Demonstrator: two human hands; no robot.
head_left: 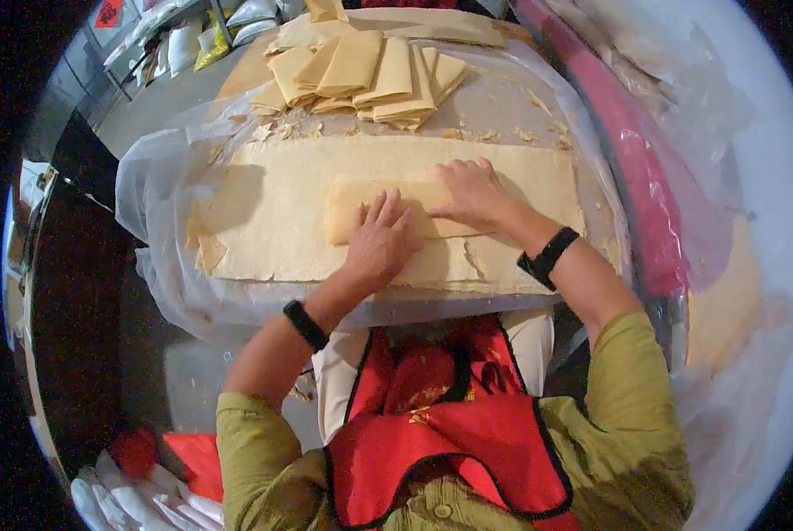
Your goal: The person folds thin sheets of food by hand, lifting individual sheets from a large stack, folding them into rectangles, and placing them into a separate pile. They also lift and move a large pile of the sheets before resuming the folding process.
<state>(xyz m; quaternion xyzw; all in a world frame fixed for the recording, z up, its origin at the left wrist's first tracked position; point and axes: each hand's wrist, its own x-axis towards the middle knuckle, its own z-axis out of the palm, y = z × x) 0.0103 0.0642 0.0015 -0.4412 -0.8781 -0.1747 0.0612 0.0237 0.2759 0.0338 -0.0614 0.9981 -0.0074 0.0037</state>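
Observation:
A pale-yellow folded sheet (343, 215), which looks like tofu skin, lies across the middle of a wide stack of similar sheets (286, 199). My left hand (381, 239) presses on its left half from the near side, fingers spread and flat. My right hand (472, 193) rests on its right part, with the thumb stretched out to the left and the fingers along the far edge. Neither hand is closed around anything. The stack's near edge is ragged, with a torn flap at the right. Part of the folded sheet is hidden under both hands.
Beyond the stack lies a pile of folded yellow pieces (352, 71), with loose flakes (326, 131) in front of it. Clear plastic film (162, 203) drapes off the left side of the table. A pink plastic-wrapped roll (635, 168) runs along the right. Sacks (184, 46) stand far left.

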